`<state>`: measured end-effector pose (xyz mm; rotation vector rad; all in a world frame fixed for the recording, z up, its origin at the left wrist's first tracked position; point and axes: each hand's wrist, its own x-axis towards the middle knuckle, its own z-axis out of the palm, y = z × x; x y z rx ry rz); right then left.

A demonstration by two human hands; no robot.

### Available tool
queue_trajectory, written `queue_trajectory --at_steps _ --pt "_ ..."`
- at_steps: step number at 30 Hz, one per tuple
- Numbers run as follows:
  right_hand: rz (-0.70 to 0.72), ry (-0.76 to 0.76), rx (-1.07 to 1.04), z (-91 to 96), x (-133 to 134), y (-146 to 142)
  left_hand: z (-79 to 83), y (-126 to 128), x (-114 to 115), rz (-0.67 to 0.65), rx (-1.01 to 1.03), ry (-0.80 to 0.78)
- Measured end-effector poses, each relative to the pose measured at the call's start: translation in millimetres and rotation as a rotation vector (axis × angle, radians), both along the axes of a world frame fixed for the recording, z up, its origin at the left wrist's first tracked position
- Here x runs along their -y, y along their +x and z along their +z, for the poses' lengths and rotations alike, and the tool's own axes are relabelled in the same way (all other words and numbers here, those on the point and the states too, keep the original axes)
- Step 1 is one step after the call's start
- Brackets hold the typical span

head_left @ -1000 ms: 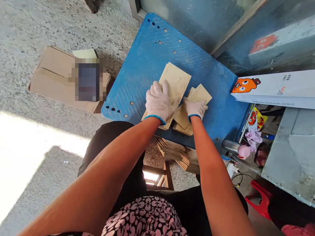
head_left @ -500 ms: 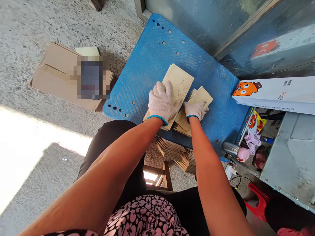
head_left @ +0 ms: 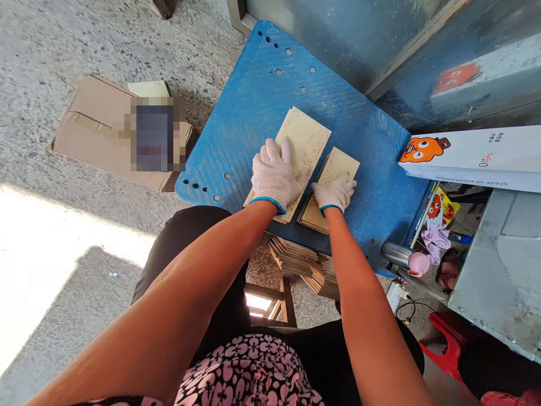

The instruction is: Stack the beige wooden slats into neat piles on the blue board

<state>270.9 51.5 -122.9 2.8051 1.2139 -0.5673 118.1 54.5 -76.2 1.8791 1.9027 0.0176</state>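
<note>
On a blue plastic tabletop [head_left: 240,124] lie two stacks of thin, pale wooden boards. My left hand [head_left: 274,175], in a white knit glove with a blue cuff, lies flat across the larger stack of boards [head_left: 306,132], fingers spread and thumb stretched toward the right edge. Just to the right, my right hand [head_left: 335,193], gloved the same way, spans the narrower stack of boards [head_left: 340,160], thumb at its left edge and fingers bent over its right edge. A slim gap separates the stacks. Dark specks dot the top boards.
More stacked boards [head_left: 296,259] show below the table's near edge. A steel flask [head_left: 397,255] lies at the right, near a white printed bag [head_left: 469,158]. Flattened cardboard [head_left: 93,124] with a blurred dark item is on the floor at left. A metal panel [head_left: 316,28] borders the back.
Under my right hand, the skewed narrow boards have come into line as a neat stack, with its top board shifted slightly left. My left hand stays on the larger stack.
</note>
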Motion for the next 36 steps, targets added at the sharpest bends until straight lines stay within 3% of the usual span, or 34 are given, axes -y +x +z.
queue_trajectory --at_steps 14,21,24,27,30,32,36 --pt "-0.045 0.015 0.001 -3.7 3.3 -1.1 -5.6 1.0 0.9 0.014 0.032 0.034" --pt "0.004 0.133 -0.113 -1.4 12.2 22.4 -5.1 1.4 2.7 0.042 0.057 0.037" --pt "0.098 0.237 -0.175 18.4 49.7 33.1 -7.1 2.1 3.1 0.018 0.023 0.095" --pt "0.165 0.245 -0.265 45.9 114.6 34.0 -9.8 2.6 2.6 0.000 0.000 0.134" --pt "0.298 0.032 -0.341 63.4 186.7 27.7 -11.9 2.1 2.3 0.033 0.048 0.108" --pt "0.377 -0.165 -0.349 64.1 227.2 22.8 -13.1 1.4 2.3 0.075 0.107 0.088" --pt "0.213 -0.325 -0.357 47.7 276.1 13.8 -9.8 1.4 0.0 0.120 0.219 0.036"
